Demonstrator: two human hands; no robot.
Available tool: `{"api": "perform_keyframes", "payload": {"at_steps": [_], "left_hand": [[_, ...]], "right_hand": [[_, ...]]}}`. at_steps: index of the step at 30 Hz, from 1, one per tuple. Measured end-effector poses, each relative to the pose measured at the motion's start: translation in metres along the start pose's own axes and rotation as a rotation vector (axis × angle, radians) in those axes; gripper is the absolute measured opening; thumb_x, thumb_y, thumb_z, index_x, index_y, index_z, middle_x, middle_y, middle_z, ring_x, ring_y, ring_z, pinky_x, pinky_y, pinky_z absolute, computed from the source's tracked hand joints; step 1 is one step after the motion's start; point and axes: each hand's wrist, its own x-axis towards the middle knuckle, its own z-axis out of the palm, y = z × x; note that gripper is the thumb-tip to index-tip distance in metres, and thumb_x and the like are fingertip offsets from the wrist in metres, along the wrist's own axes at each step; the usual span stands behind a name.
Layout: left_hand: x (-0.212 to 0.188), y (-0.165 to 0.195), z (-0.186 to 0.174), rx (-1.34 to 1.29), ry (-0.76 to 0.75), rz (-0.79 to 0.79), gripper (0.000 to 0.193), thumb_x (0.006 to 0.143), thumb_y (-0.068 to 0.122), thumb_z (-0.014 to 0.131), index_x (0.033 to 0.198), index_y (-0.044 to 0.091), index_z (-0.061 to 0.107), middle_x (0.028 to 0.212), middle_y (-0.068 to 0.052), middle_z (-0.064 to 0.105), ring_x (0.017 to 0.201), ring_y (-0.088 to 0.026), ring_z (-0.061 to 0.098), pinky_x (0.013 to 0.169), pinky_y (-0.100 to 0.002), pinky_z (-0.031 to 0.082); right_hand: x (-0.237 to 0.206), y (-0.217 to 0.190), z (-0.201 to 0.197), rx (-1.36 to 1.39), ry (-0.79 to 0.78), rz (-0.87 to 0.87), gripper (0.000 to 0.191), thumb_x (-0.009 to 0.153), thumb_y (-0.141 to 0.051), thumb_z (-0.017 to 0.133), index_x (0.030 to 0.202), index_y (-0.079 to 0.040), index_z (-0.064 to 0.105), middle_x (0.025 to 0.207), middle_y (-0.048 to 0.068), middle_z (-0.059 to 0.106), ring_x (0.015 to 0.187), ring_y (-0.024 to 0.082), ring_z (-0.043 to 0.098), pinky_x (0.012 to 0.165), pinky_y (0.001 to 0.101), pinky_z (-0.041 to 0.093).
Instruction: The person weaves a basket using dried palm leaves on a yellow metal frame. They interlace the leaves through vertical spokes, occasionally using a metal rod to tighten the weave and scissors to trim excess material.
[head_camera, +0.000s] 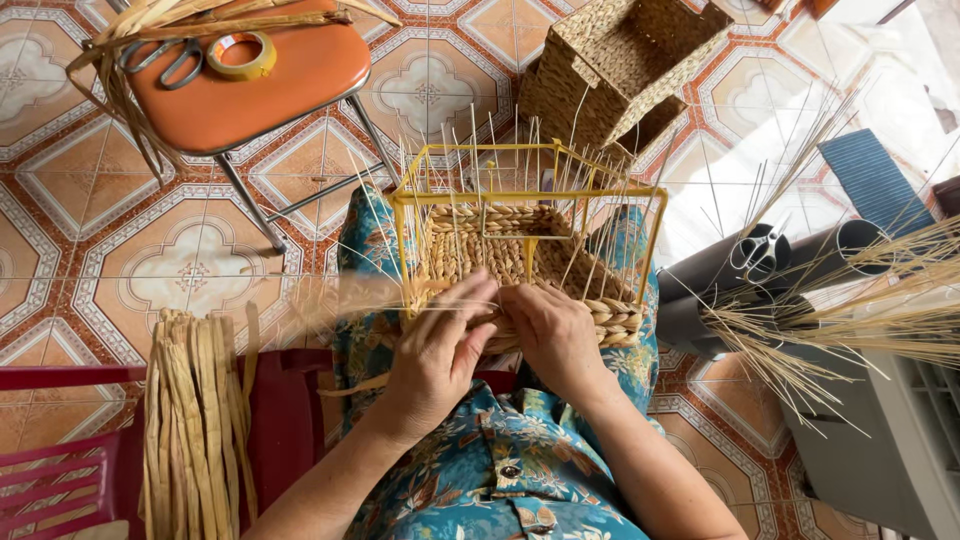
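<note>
A half-woven straw basket (520, 255) sits in a yellow wire frame (530, 195) on my lap, thin stakes sticking up around it. My left hand (440, 350) grips a flat straw strand that streams off to the left, blurred, at the near wall. My right hand (552, 335) presses its fingers on the braided near rim (615, 318), right beside the left hand.
A bundle of flat dried straw (195, 420) lies on a red plastic seat at my left. An orange chair (250, 75) holds scissors (165, 58), a tape roll (240, 55) and straw. Finished woven baskets (620, 65) stand behind. Grey tubes (770, 260) and loose stalks lie right.
</note>
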Motion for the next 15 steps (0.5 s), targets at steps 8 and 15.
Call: {"api": "perform_keyframes", "payload": {"at_steps": [8,15], "left_hand": [[-0.006,-0.022,-0.009,0.509,-0.03,-0.016,0.027,0.089,0.016,0.082,0.11,0.011,0.065,0.097,-0.002,0.067,0.089,-0.018,0.063,0.075,-0.03,0.056],[-0.007,-0.007,-0.018,0.501,-0.1,-0.024,0.034,0.081,0.019,0.082,0.108,0.007,0.065,0.104,-0.008,0.06,0.092,-0.023,0.06,0.079,-0.035,0.054]], "right_hand": [[-0.004,0.005,0.001,0.221,0.044,0.007,0.009,0.094,-0.002,0.067,0.098,-0.005,0.061,0.099,0.011,0.072,0.083,0.027,0.072,0.067,0.0361,0.057],[-0.009,0.012,0.012,0.175,0.065,0.096,0.011,0.093,-0.005,0.072,0.1,-0.005,0.064,0.089,0.008,0.073,0.078,0.024,0.075,0.067,0.0331,0.058]]}}
